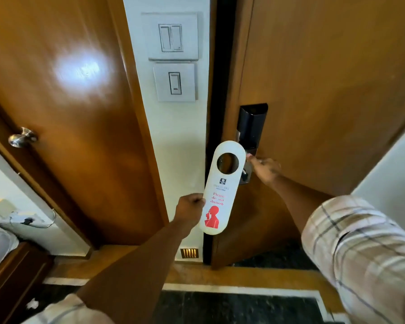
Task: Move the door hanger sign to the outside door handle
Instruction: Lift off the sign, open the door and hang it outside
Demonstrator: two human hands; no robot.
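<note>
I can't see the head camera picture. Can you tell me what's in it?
A left hand holds a white "Please do not disturb" door hanger sign by its edge, while the right hand grips the handle on a wooden door under a black lock. Light switches sit on the wall beside it.

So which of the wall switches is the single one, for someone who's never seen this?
Find the white wall strip between the two wooden doors. Two switch plates sit stacked there; the lower plate is it, holding one rocker where the upper plate holds two.
</note>
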